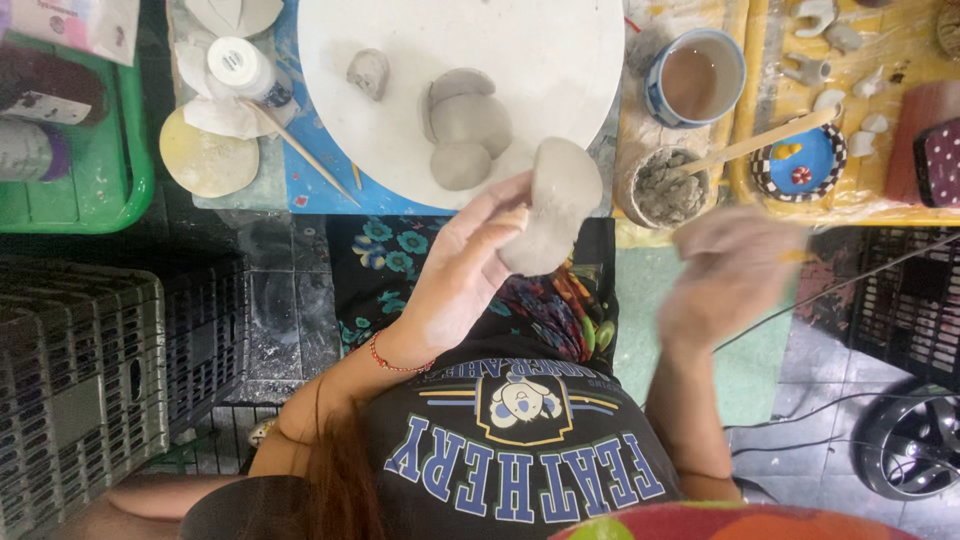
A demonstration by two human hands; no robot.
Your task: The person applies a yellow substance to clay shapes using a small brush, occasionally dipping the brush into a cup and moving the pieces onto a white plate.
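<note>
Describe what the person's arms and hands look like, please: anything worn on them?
Both arms are bare, with no sleeves showing. The left hand is dusted with pale clay and has a thin red beaded bracelet at the wrist. The right hand is motion-blurred; nothing worn is discernible.

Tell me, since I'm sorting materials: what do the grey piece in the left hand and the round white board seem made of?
The grey piece held by the left hand looks like soft clay: matte, smooth, with a hand-shaped outline. The round white board could be plaster or painted wood: flat, chalky, clay-smudged.
</note>
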